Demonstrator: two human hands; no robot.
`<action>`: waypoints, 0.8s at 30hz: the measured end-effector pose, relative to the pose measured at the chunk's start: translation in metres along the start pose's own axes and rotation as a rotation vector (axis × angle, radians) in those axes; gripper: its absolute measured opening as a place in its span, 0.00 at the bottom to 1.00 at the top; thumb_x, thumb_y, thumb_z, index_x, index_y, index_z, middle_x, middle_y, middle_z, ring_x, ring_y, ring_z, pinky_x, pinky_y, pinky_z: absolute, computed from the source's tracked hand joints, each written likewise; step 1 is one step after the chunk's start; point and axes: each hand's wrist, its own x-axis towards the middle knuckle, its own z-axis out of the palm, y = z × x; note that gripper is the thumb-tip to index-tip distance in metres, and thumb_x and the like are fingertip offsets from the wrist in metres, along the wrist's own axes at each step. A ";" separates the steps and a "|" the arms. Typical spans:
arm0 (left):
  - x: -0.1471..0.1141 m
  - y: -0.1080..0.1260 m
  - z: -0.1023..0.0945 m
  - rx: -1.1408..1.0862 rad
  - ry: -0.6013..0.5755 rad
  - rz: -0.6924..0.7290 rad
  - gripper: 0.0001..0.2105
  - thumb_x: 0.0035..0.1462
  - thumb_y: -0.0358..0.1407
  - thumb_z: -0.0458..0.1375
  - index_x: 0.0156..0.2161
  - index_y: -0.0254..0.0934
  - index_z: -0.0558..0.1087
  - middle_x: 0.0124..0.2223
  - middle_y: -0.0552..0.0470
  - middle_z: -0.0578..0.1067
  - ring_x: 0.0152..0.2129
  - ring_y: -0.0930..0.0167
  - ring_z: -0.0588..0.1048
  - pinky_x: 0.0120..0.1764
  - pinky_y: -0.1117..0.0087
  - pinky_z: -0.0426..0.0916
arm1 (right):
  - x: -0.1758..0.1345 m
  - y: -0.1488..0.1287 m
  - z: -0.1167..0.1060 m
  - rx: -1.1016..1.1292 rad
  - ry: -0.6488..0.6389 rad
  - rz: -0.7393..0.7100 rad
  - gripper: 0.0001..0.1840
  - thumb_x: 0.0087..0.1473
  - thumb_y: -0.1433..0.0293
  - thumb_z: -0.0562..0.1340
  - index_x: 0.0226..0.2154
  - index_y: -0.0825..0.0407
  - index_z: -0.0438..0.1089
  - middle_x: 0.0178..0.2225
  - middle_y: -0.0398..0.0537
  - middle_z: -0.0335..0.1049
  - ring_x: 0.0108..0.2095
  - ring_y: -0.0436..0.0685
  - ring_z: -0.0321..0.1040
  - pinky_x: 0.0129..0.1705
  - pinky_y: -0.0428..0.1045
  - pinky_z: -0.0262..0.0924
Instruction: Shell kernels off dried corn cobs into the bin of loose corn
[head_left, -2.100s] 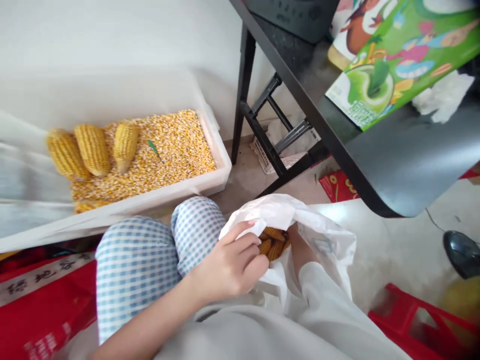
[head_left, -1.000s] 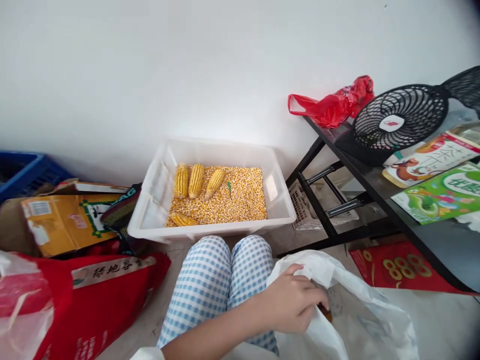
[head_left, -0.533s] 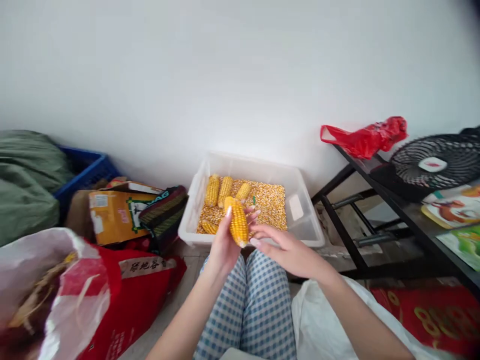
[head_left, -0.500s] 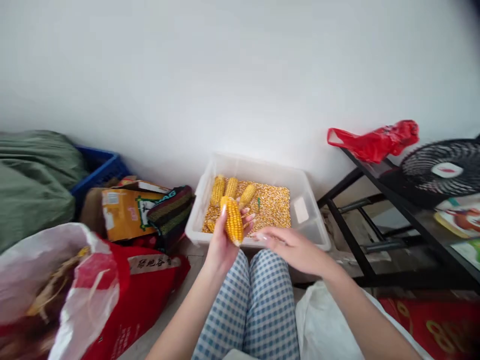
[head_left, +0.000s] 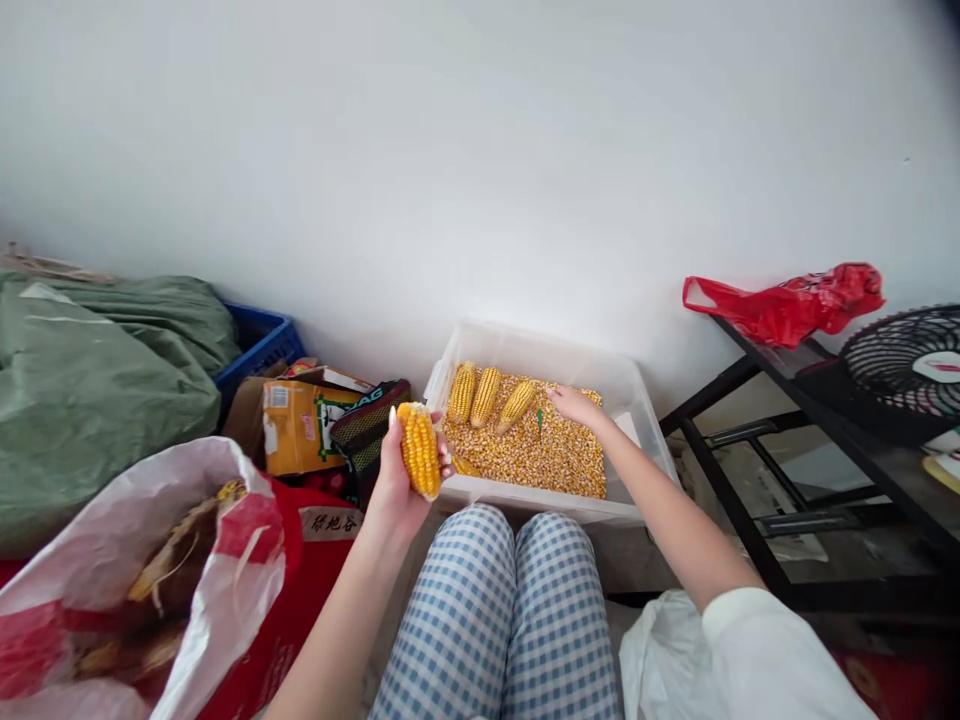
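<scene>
My left hand [head_left: 401, 480] is wrapped around an ear of corn [head_left: 421, 455], held upright left of the bin's near corner. Over the loose kernels [head_left: 559, 455], my right hand [head_left: 576, 406] reaches into the clear plastic bin [head_left: 517, 488], its fingers stretched out to the left with nothing visible in them. Just left of and below those fingertips, a small green object [head_left: 539, 422] stands among the kernels. Three more ears lie at the bin's left and middle: one ear [head_left: 461, 393], a second ear [head_left: 486, 396] and a third ear [head_left: 516, 406].
To my left stands a red-and-white sack [head_left: 247, 560] with husks inside. Behind it are a yellow carton [head_left: 296, 425], a blue crate [head_left: 266, 350] and a green cloth bundle [head_left: 97, 380]. At right, a black rack [head_left: 750, 470] carries a red plastic bag [head_left: 795, 305] and a fan [head_left: 915, 360].
My left hand has moved left with the ear of corn, away from over the bin. My right hand has left its side and reached forward over the kernels. The view has shifted left.
</scene>
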 end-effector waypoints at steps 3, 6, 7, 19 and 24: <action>0.012 -0.001 0.003 0.026 -0.025 -0.038 0.22 0.55 0.51 0.48 0.39 0.32 0.70 0.19 0.55 0.65 0.16 0.76 0.66 0.19 0.77 0.64 | 0.021 0.037 0.020 0.002 -0.038 0.132 0.24 0.60 0.63 0.46 0.31 0.61 0.70 0.25 0.57 0.71 0.27 0.55 0.68 0.34 0.48 0.58; 0.034 -0.004 0.015 0.018 -0.036 -0.069 0.20 0.55 0.51 0.49 0.35 0.33 0.69 0.19 0.55 0.64 0.14 0.76 0.65 0.17 0.77 0.62 | 0.035 0.055 0.049 0.020 -0.066 0.149 0.22 0.60 0.61 0.46 0.34 0.58 0.69 0.25 0.53 0.71 0.24 0.52 0.66 0.29 0.45 0.56; 0.044 -0.005 0.020 0.010 -0.035 -0.074 0.20 0.55 0.51 0.49 0.34 0.33 0.68 0.19 0.56 0.64 0.14 0.77 0.65 0.16 0.78 0.61 | 0.041 0.057 0.058 0.015 -0.065 0.136 0.22 0.60 0.60 0.46 0.34 0.58 0.69 0.26 0.53 0.71 0.25 0.51 0.66 0.29 0.45 0.55; 0.194 -0.051 0.100 -0.015 -0.107 -0.153 0.22 0.55 0.52 0.48 0.37 0.31 0.69 0.23 0.51 0.70 0.18 0.74 0.71 0.20 0.75 0.67 | 0.090 0.072 0.082 0.015 -0.101 -0.028 0.06 0.47 0.70 0.59 0.25 0.56 0.66 0.27 0.50 0.70 0.29 0.52 0.64 0.29 0.44 0.51; 0.224 -0.084 0.105 0.182 -0.178 -0.264 0.23 0.54 0.53 0.49 0.40 0.32 0.69 0.22 0.51 0.71 0.15 0.75 0.69 0.17 0.76 0.63 | 0.089 0.060 0.029 0.215 0.044 -0.126 0.07 0.51 0.68 0.55 0.25 0.54 0.62 0.22 0.41 0.64 0.23 0.47 0.59 0.26 0.42 0.51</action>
